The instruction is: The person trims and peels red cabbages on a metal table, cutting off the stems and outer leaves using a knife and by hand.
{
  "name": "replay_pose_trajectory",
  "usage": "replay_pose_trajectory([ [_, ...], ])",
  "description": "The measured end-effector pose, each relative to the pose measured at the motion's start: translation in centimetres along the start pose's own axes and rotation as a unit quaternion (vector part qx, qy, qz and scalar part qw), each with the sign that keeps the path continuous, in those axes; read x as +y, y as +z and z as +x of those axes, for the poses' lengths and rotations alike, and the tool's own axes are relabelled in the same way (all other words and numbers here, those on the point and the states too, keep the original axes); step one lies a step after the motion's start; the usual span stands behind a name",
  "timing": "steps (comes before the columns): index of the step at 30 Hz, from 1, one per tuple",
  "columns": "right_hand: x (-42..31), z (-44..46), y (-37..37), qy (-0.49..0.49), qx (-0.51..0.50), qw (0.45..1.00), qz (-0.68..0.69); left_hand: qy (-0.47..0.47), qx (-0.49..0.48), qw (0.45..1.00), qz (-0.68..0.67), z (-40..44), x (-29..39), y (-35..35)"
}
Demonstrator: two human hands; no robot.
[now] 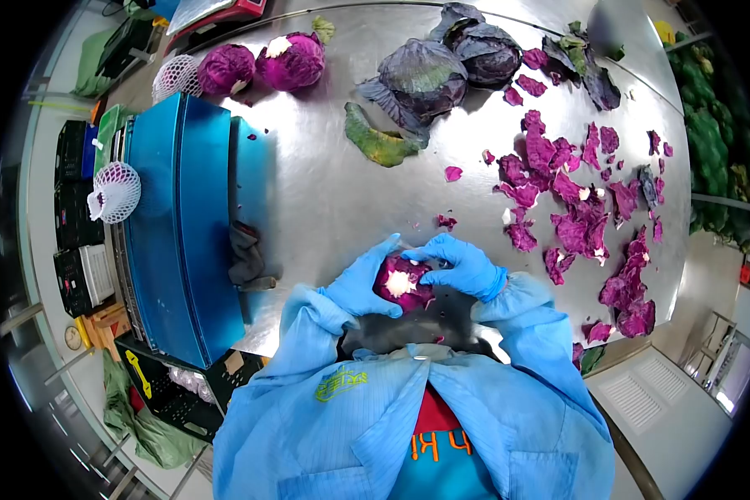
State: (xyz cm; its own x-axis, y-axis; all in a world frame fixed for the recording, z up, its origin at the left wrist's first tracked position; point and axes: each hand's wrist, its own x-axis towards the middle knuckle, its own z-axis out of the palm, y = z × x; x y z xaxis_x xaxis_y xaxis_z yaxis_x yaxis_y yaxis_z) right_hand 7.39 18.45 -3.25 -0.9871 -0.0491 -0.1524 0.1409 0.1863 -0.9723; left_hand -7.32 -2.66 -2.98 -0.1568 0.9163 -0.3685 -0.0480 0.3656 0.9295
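A small purple cabbage (402,284) with a white cut stem facing up is held close to my body at the table's near edge. My left hand (363,280), in a blue glove, wraps round its left side. On its upper right, my right hand (461,265), also gloved in blue, pinches at the outer leaves with thumb and fingers. A small leaf scrap (447,222) lies just beyond my hands on the metal table (308,183).
Purple leaf pieces (583,217) cover the table's right side. Dark untrimmed cabbages (425,75) and two purple cabbages (292,62) stand at the back. A blue box (179,225) is on the left, with a dark cloth and knife-like handle (246,254) beside it.
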Motion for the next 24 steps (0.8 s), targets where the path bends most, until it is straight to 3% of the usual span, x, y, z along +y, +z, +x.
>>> replay_pose_trajectory([
  [3,0.4,0.3,0.3,0.002,0.001,0.999,-0.045,-0.003,0.080,0.997,0.007,-1.9,-1.0,0.4],
  [4,0.1,0.3,0.4,0.003,0.001,0.998,-0.069,0.001,0.094,0.993,-0.064,-2.5,-1.1,0.8],
  [7,-2.3,0.9,0.9,-0.026,0.016,0.989,-0.144,-0.085,0.160,0.982,-0.059,-2.5,-0.3,3.2],
  [8,-3.6,1.1,0.9,-0.004,0.005,0.985,-0.173,-0.059,0.189,0.969,0.148,-2.6,0.7,4.1],
  [11,-3.6,1.5,0.9,-0.031,-0.021,0.973,-0.226,-0.010,0.177,0.951,0.254,-1.9,0.6,4.4],
  [13,-3.2,1.3,1.0,-0.086,0.005,0.971,-0.225,0.058,0.164,0.907,0.384,-0.9,-0.2,4.2],
  [15,-2.8,1.1,0.9,-0.124,0.016,0.955,-0.268,0.030,0.196,0.909,0.366,-0.4,-0.3,4.4],
  [17,-1.7,0.7,1.0,-0.136,0.019,0.938,-0.319,-0.094,0.267,0.940,0.191,-0.5,0.3,5.2],
  [21,-0.6,0.1,1.6,-0.127,0.059,0.910,-0.390,-0.116,0.307,0.939,0.107,0.0,-0.7,5.6],
  [24,-0.8,0.3,1.3,-0.136,0.058,0.914,-0.379,-0.044,0.288,0.948,0.127,0.0,-0.7,4.4],
])
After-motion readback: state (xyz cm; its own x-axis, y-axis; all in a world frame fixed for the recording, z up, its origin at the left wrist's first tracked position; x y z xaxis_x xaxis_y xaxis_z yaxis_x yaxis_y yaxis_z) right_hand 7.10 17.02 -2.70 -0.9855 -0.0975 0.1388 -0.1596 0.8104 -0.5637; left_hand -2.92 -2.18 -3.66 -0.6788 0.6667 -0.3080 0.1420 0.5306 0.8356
